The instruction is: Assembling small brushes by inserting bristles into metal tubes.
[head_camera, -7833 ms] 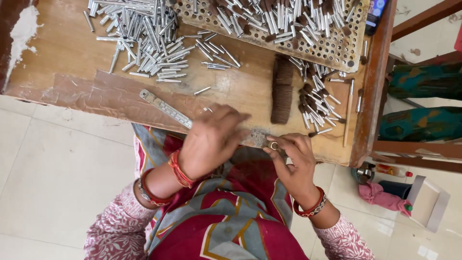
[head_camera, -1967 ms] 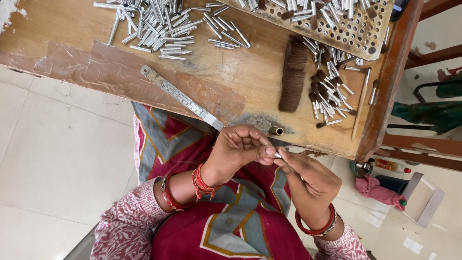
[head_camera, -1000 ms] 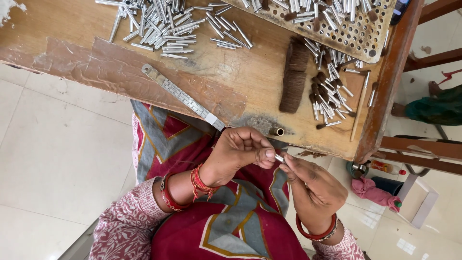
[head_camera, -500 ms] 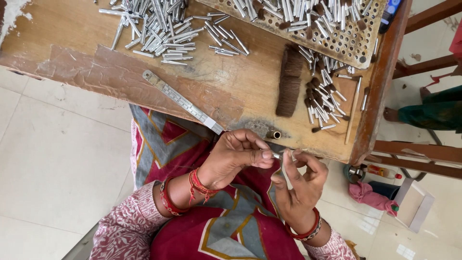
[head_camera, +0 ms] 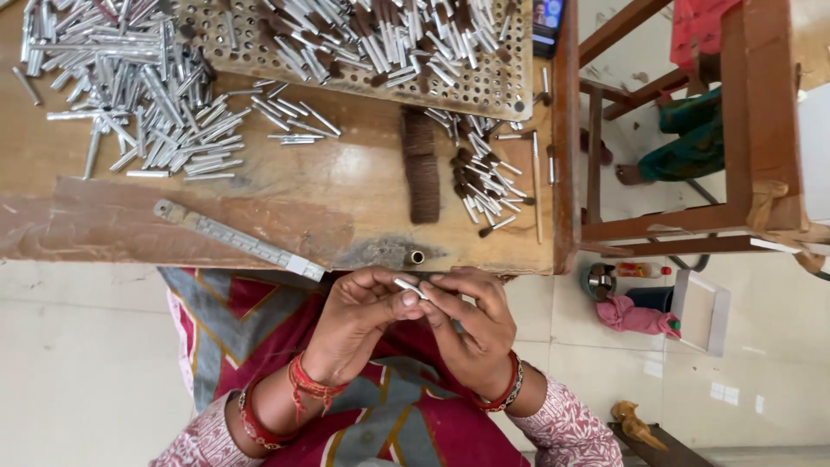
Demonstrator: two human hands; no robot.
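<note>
Left hand [head_camera: 359, 316] and right hand [head_camera: 471, 324] meet over lap, pinching one small tube [head_camera: 407, 285] just off table [head_camera: 328, 195] edge. Loose tubes [head_camera: 147, 95] heaped beyond, ruler [head_camera: 238, 239] alongside, for easy reach.

Both hands met just below the table edge, over the lap. The left hand [head_camera: 359, 316] was curled, its thumb and forefinger pinched together at the tips. The right hand [head_camera: 471, 324] faced it, fingers bent and fanned, fingertips touching those of the left. Both wrists bent inward, forearms rising from the lower edge of the view and converging. Red bangles ringed each wrist, and patterned sleeves covered the forearms.
</note>
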